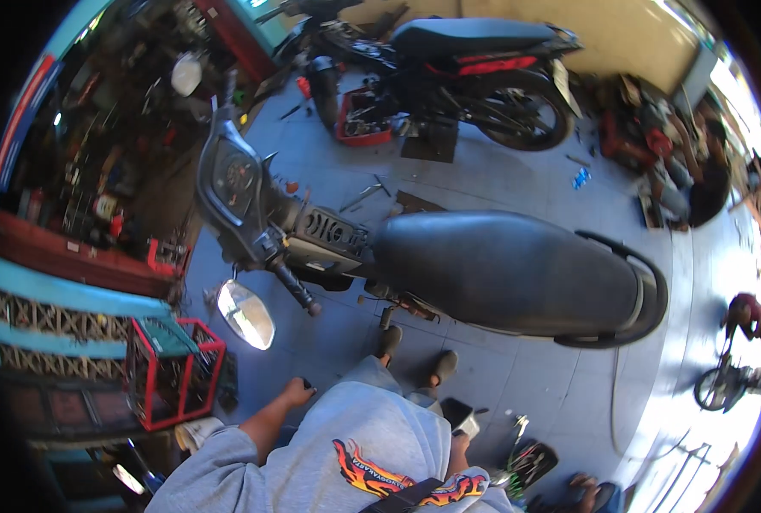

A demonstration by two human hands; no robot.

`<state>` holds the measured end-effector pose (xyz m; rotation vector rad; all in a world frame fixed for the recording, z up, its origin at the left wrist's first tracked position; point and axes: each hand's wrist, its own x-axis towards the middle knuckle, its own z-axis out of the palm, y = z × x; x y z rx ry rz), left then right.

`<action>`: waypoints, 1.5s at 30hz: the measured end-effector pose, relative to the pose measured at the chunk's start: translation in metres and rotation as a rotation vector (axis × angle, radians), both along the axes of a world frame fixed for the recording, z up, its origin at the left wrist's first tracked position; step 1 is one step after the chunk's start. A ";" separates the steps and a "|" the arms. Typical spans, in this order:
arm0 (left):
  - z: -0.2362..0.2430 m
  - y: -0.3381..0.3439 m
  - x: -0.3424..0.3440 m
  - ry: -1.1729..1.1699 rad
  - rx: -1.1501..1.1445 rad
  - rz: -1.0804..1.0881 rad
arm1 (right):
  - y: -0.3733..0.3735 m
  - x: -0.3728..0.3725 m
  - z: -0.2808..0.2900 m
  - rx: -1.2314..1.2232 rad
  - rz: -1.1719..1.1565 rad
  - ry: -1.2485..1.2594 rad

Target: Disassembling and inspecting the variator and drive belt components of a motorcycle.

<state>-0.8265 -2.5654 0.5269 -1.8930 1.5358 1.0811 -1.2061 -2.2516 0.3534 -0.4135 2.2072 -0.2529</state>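
In front of me stands a motorcycle with a long black seat (pixel 509 274), its handlebar and round gauge (pixel 239 175) to the left. My left hand (pixel 297 392) is low beside my body, fingers curled round a small dark thing (pixel 309 385) too small to name. Close to my right side, my right hand (pixel 459 442) shows only in part past my grey shirt. It appears to grip a black box-shaped object (pixel 461 414) with a pale inside; its fingertips are hidden. Both hands are apart from the motorcycle.
A second motorcycle (pixel 474 64) stands at the back, with a red crate (pixel 363 128) of parts beside it. Tools (pixel 368 192) lie on the tiled floor. A red-framed rack (pixel 175 372) is at left; a mirror (pixel 245 315) juts out. One person (pixel 697 171) sits at far right.
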 end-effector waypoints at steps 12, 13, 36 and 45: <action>0.005 0.091 0.030 0.064 -0.349 0.431 | -0.104 -0.069 0.020 0.113 0.685 0.097; 0.001 0.102 0.040 0.083 -0.416 0.501 | -0.121 -0.065 0.022 0.103 0.764 0.101; 0.348 0.187 0.340 -0.781 -1.781 1.039 | -0.475 0.359 0.018 -0.032 1.904 0.287; 0.365 0.142 0.450 -0.866 -1.123 1.210 | -0.574 0.531 0.025 -0.497 1.593 0.370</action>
